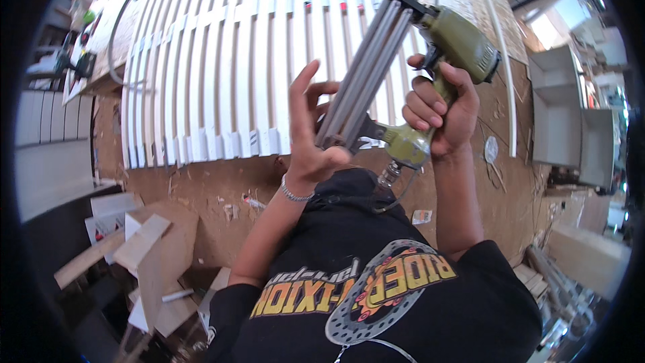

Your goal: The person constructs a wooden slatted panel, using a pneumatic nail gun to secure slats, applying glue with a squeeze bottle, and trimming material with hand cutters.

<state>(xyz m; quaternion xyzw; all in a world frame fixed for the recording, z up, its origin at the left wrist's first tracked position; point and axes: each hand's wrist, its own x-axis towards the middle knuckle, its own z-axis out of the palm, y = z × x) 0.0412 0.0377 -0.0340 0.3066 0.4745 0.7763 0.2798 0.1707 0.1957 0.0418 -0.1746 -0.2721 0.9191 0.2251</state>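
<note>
My right hand (440, 104) is closed round the grip of an olive-green nail gun (470, 44), lifted in front of my chest. The gun is tilted, with its black nose toward the upper left and the hose fitting at the bottom of the grip. A long grey metal magazine (366, 74) slopes down to the left from the nose. At the magazine's lower end my left hand (309, 131) cups it, thumb across the end. Its index finger points up, and the other fingers are partly hidden behind the magazine.
Long white strips (222, 81) lie side by side beyond my hands, with white crosspieces over them. Wood offcuts (151, 262) are piled at lower left. Pale open cabinets (557, 104) stand at right. Scraps litter the brown floor (215, 191). A cable (114, 40) curves at upper left.
</note>
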